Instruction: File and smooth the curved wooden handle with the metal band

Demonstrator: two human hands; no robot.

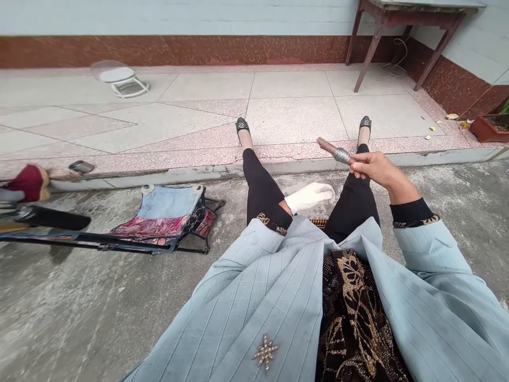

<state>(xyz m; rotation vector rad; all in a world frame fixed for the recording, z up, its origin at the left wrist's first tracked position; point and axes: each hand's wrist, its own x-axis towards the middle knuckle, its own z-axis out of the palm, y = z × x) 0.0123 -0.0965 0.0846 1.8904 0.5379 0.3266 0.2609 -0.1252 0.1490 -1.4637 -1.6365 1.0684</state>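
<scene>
My right hand (371, 168) grips one end of a brown wooden stick (326, 146), which points up and to the left. Thin silvery wire (342, 155) is wound in a thick coil around the stick, just beyond my fingers. A fine strand drops from the coil toward my left hand (310, 198). That hand wears a white knitted glove, and its fingers are closed together at the strand's lower end, between my knees. Exactly how the strand lies in the glove is too small to see.
A folding chair with blue and red floral fabric (159, 217) stands at left, near another person's red shoe (29, 183). Ahead is a raised tiled step (286, 119) with a small white stool (123, 79). A wooden table (417, 18) and planter (491, 127) are at right.
</scene>
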